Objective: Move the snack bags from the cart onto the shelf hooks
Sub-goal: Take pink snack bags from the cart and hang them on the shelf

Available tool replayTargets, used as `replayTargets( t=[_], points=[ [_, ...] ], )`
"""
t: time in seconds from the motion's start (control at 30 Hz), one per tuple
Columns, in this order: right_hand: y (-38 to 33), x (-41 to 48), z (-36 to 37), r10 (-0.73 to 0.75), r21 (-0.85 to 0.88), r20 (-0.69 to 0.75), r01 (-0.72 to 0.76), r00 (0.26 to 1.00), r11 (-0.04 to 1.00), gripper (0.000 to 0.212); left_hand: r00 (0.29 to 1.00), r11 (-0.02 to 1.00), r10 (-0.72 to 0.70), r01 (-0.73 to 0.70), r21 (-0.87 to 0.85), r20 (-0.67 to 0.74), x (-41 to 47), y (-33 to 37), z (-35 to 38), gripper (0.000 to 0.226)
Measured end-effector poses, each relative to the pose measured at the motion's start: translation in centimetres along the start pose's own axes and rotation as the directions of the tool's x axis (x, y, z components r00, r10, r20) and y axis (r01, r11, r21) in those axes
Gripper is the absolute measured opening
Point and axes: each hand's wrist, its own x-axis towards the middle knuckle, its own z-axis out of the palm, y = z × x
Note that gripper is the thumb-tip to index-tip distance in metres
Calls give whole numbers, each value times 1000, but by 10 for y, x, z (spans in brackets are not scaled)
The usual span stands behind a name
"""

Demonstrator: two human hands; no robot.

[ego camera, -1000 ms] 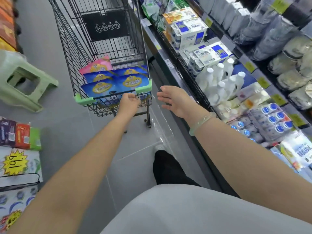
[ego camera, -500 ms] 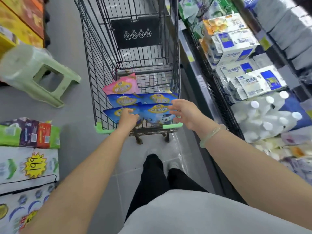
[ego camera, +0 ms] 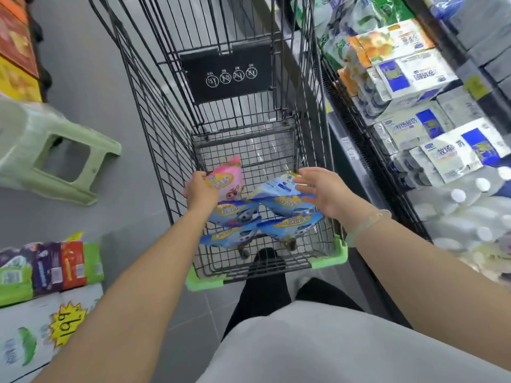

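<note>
Centrally, both hands reach into the cart (ego camera: 154, 111), which fills the middle of the frame. The left hand (ego camera: 200, 189) has its fingers curled round the left edge of a pink bag (ego camera: 229, 181) and holds it tilted up. The right hand (ego camera: 320, 189) is spread wide, its fingers straight, over the blue bags (ego camera: 290, 205) that lie overlapping on the cart floor; I cannot tell if it touches the top one. A green stool (ego camera: 69, 150) stands at left, and a shelf of cartons (ego camera: 414, 76) runs along the right.
</note>
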Motion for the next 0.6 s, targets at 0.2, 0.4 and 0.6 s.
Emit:
replayTargets(
  t=[0.2, 0.4, 0.6],
  points=[
    [-2, 21, 2, 39, 2, -18, -39, 999, 999, 13, 989, 919, 83, -122, 375, 120, 35, -11, 2, 54],
    [-5, 35, -8, 61, 16, -33, -61, 998, 998, 12, 983, 850, 81, -155, 503, 165, 38, -22, 11, 29],
    [-4, 43, -18, 66, -75, -32, -69, 997, 995, 16, 992, 882, 123, -122, 454, 29, 34, -15, 26, 21]
  ],
)
